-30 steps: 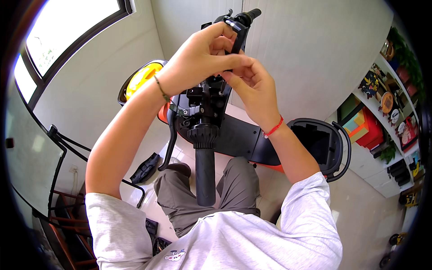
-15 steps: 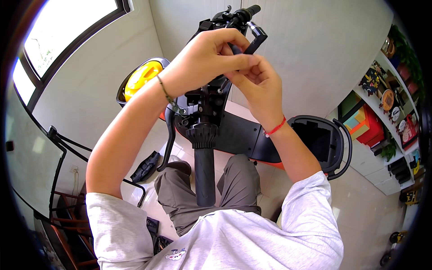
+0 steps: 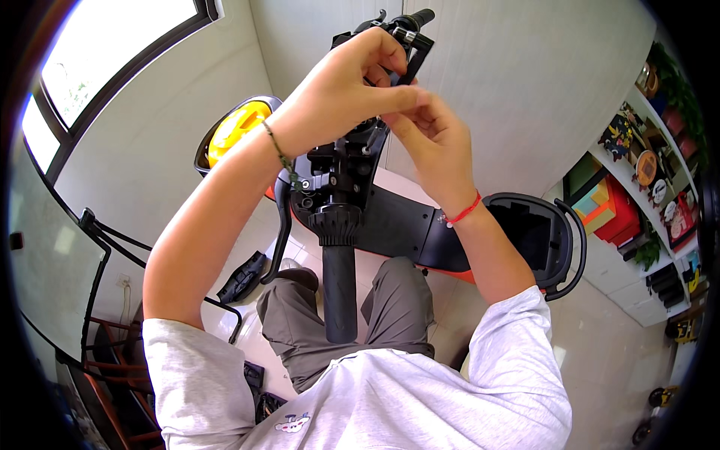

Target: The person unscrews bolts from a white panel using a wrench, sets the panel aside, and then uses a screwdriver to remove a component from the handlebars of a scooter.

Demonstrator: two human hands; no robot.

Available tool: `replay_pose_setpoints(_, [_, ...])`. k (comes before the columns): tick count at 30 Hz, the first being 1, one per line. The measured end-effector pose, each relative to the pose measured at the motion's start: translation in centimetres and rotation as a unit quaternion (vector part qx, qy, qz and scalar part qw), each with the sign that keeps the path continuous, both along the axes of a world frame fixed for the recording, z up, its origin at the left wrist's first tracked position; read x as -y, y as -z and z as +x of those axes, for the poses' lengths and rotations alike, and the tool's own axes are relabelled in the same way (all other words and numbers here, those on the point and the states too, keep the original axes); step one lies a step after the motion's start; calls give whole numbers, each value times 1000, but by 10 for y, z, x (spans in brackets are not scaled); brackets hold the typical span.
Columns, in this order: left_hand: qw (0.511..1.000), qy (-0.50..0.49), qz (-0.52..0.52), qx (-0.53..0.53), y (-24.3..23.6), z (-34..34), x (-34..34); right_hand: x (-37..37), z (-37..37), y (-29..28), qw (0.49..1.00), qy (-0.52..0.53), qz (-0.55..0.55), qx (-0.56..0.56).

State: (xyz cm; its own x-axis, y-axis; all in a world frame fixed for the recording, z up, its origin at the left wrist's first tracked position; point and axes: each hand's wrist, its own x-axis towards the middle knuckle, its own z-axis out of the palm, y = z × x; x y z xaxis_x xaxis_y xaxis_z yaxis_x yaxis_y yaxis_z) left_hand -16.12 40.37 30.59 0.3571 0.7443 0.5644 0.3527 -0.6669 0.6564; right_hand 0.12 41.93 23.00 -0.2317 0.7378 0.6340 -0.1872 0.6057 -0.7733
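Note:
My left hand (image 3: 346,84), with a dark braided bracelet at the wrist, is closed around a black L-shaped tool (image 3: 422,54) whose silver tip shows beyond the fingers. Its thumb reaches across to my right hand (image 3: 439,142), which wears a red string bracelet. The right fingers are curled together against that thumb; whatever is between them is hidden. Both hands are above the handlebar of a black and orange scooter. Its near rubber grip (image 3: 340,292) points toward me, beside a black brake lever (image 3: 280,232). The far grip (image 3: 422,16) shows beyond my hands.
A yellow helmet-like thing (image 3: 240,131) sits in the black front basket (image 3: 201,159). The scooter's dark deck (image 3: 394,225) runs right to a black rear part with a curved bar (image 3: 582,247). Shelves (image 3: 637,157) stand far right; dark folded gear (image 3: 244,276) lies on the floor.
The black tool's angled end has swung up and left, with the left fingers shifting up along with it. The right hand keeps nearly the same place.

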Motion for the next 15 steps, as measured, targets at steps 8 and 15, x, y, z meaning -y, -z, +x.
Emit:
replay_pose_setpoints(8, [986,-9,-73,-152,5,-29,2,6,6,-6,999,-13,-30,-1])
replay_pose_setpoints(15, [948,25,-39,-314,2,-31,9,12,12,-15,995,35,9,89])
